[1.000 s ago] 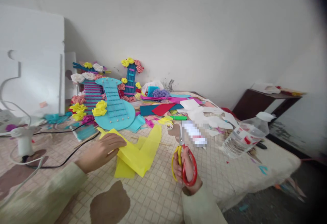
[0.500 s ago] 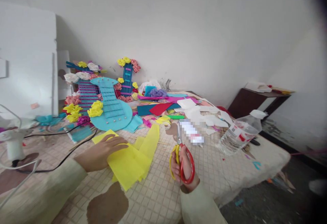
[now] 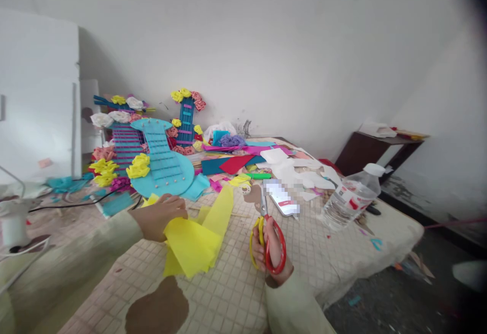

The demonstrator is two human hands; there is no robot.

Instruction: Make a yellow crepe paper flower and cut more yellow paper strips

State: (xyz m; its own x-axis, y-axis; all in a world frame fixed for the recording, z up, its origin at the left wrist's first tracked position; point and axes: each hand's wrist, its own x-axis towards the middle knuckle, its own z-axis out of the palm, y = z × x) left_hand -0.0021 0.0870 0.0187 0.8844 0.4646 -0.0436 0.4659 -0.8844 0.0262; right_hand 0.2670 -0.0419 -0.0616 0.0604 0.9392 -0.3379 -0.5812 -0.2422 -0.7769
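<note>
My left hand [image 3: 162, 217] lies over the yellow crepe paper [image 3: 198, 247], its fingers curled in and closed on the upper left part. The paper is in overlapping pieces, with one strip slanting up to the right. Upright in my right hand [image 3: 268, 245] are scissors [image 3: 263, 202] with one red and one yellow handle; the blades point away from me and look closed. A gap of bare tablecloth separates the scissors from the paper. Behind my left hand leans a light-blue guitar-shaped craft piece [image 3: 165, 164] with strings and yellow paper flowers [image 3: 139, 166].
A phone [image 3: 281, 198] lies beyond the scissors. To its right stands a clear plastic bottle [image 3: 348, 199]. Coloured paper scraps [image 3: 239, 164] and purple yarn [image 3: 233, 141] cover the table's back. At left are a white glue gun [image 3: 13, 225] and its black cable [image 3: 72, 206].
My left hand has drawn its fingers in and gathered the yellow paper, whose near corner has pulled up. The scissors stay in my right hand. The view has shifted slightly.
</note>
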